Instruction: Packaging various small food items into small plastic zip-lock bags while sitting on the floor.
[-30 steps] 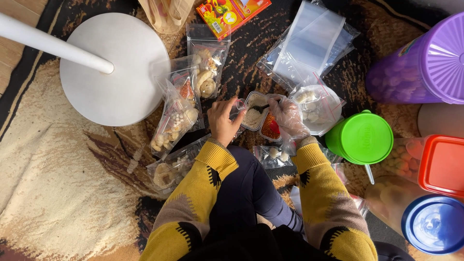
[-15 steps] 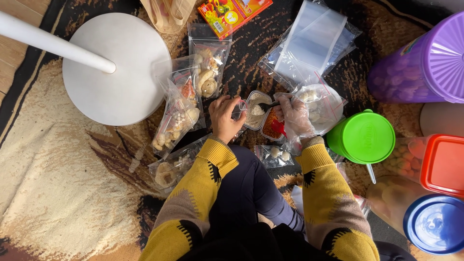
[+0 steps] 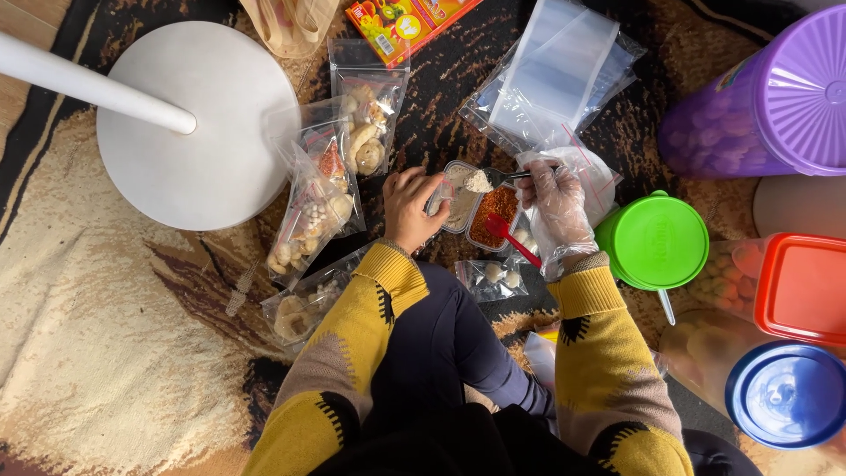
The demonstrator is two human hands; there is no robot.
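Note:
My left hand (image 3: 407,208) pinches a small clear bag (image 3: 435,196) beside a clear tub of pale powder (image 3: 458,208). My right hand (image 3: 558,209), in a clear plastic glove, holds a dark spoon (image 3: 495,179) heaped with pale powder just over that tub. Next to it stands a tub of red-orange powder (image 3: 495,214) with a red spoon (image 3: 511,241) lying in it. A small bag with a few pale pieces (image 3: 492,277) lies on the rug near my knee.
Filled snack bags (image 3: 328,189) lie left of the tubs by a white round stand base (image 3: 189,123). Empty zip bags (image 3: 555,75) and a bright box (image 3: 401,22) lie beyond. Purple (image 3: 775,101), green (image 3: 656,240), red (image 3: 797,286) and blue-lidded (image 3: 780,392) jars stand right.
My right hand has lifted the spoon out of the pale powder with a heap on it and swung it toward the small bag. The red powder tub is uncovered.

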